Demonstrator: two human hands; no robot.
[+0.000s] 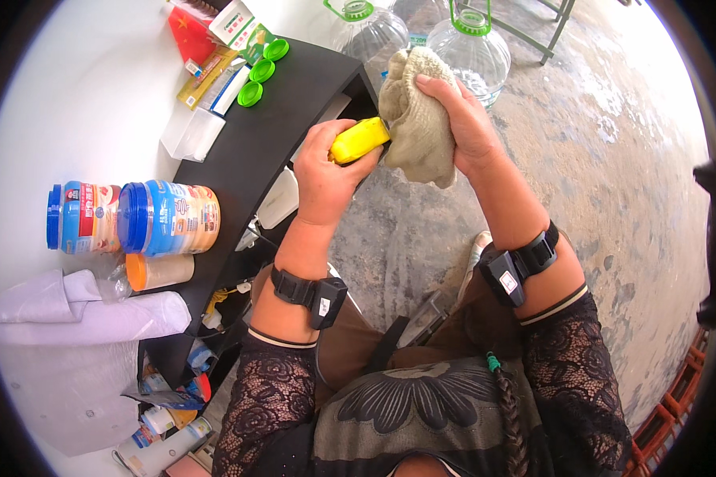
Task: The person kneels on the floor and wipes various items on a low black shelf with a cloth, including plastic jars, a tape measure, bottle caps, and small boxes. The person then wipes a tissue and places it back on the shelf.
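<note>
My left hand grips a small bright yellow object with a dark edge; its exact kind cannot be told from this angle. Bunched in my right hand is a beige terry cloth, with the thumb pressed on its upper fold and the lower part hanging loose. The cloth is right beside the dark end of the yellow object; whether they touch is unclear. Both hands are raised over the floor, just to the right of a black shelf unit.
On the shelf top stand blue-lidded plastic jars, an orange-lidded tub, a clear plastic box, green caps and cartons. Large clear bottles with green handles stand on the concrete floor ahead. A rolled white sheet lies left.
</note>
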